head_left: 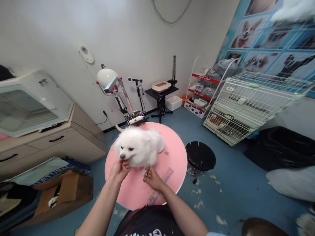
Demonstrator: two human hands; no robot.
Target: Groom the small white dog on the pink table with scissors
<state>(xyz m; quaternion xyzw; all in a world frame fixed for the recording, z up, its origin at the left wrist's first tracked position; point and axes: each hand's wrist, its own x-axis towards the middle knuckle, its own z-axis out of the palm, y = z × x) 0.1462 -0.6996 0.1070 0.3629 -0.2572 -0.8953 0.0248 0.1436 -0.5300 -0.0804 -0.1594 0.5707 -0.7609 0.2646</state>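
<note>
A small fluffy white dog (140,146) stands on a round pink grooming table (172,154), its head turned toward me. My left hand (119,169) is closed under its chin, holding the muzzle fur. My right hand (152,177) is closed on a pair of scissors (146,173), blades pointing up at the fur of the dog's chest. A long comb (161,185) lies on the pink table just right of my right hand.
A black round stool (200,156) stands right of the table. A dryer on a stand (108,80) rises behind it. White wire cages (248,105) sit at right, a cabinet (61,141) and open cardboard box (61,193) at left. Fur clumps dot the blue floor.
</note>
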